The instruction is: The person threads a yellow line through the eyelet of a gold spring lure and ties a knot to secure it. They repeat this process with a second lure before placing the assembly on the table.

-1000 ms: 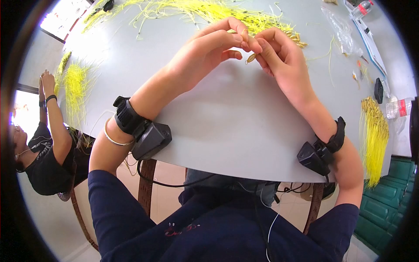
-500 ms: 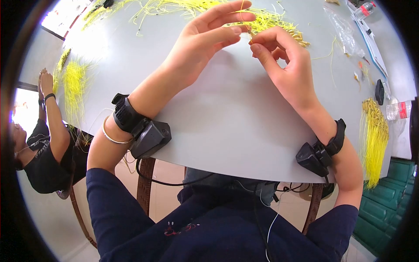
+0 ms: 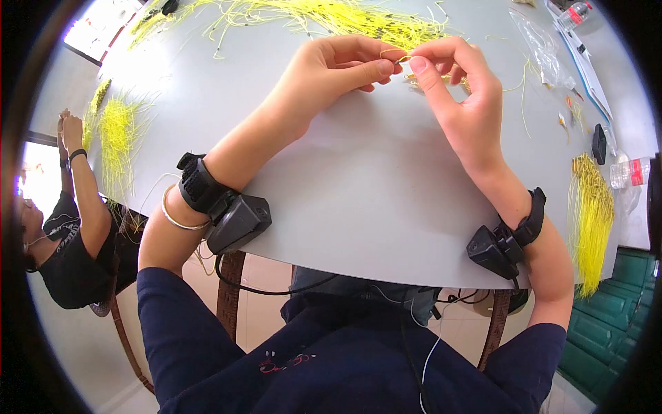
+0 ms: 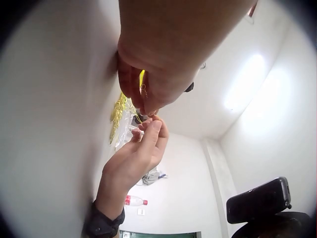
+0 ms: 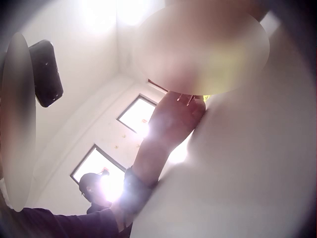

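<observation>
"Where's the yellow cord (image 3: 407, 56)?"
"Between the fingertips: the left hand (image 3: 334, 69) and right hand (image 3: 463, 96) nearly meet, each pinching it, thumb against forefinger."
"And that small wire coil (image 4: 144, 92)?"
"Against the left fingers. Yellow line bundle (image 3: 376, 22) lies just beyond them."

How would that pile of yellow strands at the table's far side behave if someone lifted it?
The pile of yellow strands would probably sag, since its thin strands curve loosely across the table. It may tangle, because many strands cross. It would likely be unapt to roll, lying flat and splayed.
</observation>
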`<state>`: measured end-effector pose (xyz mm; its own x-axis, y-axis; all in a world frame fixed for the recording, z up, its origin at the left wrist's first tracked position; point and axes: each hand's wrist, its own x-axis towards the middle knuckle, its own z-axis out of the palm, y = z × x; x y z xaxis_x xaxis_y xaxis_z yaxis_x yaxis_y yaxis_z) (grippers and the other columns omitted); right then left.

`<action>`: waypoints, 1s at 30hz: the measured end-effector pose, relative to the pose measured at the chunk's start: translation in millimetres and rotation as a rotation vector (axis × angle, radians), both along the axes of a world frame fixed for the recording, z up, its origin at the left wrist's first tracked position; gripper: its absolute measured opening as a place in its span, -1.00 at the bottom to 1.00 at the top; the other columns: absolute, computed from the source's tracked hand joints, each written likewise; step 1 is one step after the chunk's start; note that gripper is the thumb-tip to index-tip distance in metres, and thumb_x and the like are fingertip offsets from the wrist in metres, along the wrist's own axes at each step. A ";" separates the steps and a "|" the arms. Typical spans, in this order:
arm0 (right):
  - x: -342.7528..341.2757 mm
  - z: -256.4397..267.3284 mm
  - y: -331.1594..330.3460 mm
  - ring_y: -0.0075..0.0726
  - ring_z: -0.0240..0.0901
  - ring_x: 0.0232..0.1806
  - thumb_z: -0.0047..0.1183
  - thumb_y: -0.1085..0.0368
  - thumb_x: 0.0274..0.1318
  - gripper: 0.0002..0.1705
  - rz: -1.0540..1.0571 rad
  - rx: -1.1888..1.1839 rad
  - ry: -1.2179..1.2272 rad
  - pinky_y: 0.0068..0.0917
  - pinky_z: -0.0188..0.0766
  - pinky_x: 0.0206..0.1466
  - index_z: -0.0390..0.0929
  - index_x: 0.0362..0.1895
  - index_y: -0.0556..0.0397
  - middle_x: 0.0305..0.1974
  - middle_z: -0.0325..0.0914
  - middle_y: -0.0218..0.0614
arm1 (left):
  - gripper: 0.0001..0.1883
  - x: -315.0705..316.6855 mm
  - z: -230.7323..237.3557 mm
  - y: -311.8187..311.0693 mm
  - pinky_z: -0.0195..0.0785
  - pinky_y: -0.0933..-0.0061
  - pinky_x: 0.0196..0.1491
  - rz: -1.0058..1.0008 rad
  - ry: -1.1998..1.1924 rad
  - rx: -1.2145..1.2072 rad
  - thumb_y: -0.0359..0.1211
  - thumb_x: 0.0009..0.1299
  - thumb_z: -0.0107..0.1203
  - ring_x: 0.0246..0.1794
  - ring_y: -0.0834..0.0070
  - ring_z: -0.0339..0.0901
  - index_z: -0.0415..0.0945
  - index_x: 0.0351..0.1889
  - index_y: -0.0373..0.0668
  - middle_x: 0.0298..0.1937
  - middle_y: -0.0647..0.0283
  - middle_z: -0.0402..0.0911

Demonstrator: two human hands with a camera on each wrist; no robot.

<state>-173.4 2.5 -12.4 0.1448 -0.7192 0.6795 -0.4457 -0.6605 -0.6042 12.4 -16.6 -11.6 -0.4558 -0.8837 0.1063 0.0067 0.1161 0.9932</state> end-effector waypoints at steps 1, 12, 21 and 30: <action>-1.2 -0.4 -1.3 -0.49 0.27 -0.39 0.10 0.36 -0.04 -0.97 -0.065 -0.133 0.076 -0.57 0.22 -0.36 0.52 -0.46 0.01 -0.49 0.52 -0.49 | -0.72 -0.1 0.6 0.3 0.28 0.64 -0.08 0.000 -0.049 0.003 -0.33 0.29 0.13 -0.15 0.68 0.46 0.51 -0.08 -0.22 -0.18 0.33 0.58; -3.2 -2.1 -0.3 -0.38 0.28 -0.25 0.15 0.33 -0.09 -0.97 -0.179 -0.169 0.110 -0.42 0.20 -0.11 0.58 -0.47 -0.04 -0.47 0.53 -0.46 | -0.77 -3.1 3.3 6.0 0.18 0.74 -0.27 -0.005 -0.101 -0.057 -0.33 0.23 0.19 -0.37 0.78 0.37 0.53 -0.17 -0.16 -0.41 0.49 0.49; 5.1 -2.9 1.9 -0.58 0.41 -0.54 0.11 0.37 0.01 -0.90 0.074 -0.034 -0.118 -0.68 0.31 -0.48 0.54 -0.44 0.15 -0.53 0.49 -0.40 | -0.93 0.3 4.6 3.9 0.20 0.71 -0.24 -0.022 -0.123 -0.070 -0.38 0.29 0.03 -0.40 0.76 0.35 0.49 -0.30 -0.09 -0.43 0.48 0.48; 4.6 6.7 12.8 -0.69 0.22 -0.81 -0.10 0.33 0.20 -0.84 0.208 0.376 -0.326 -0.74 0.09 -0.75 0.50 -0.27 0.14 -0.61 0.44 -0.43 | -0.94 -1.3 1.0 4.6 0.23 0.61 -0.06 -0.145 0.113 0.056 -0.42 0.34 -0.05 -0.20 0.72 0.36 0.45 -0.31 -0.08 -0.25 0.44 0.47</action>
<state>-168.8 15.3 -5.7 0.1346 -0.9004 0.4138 -0.0785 -0.4260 -0.9013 11.2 -12.0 -10.6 -0.5666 -0.8157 0.1166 0.1315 0.0502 0.9900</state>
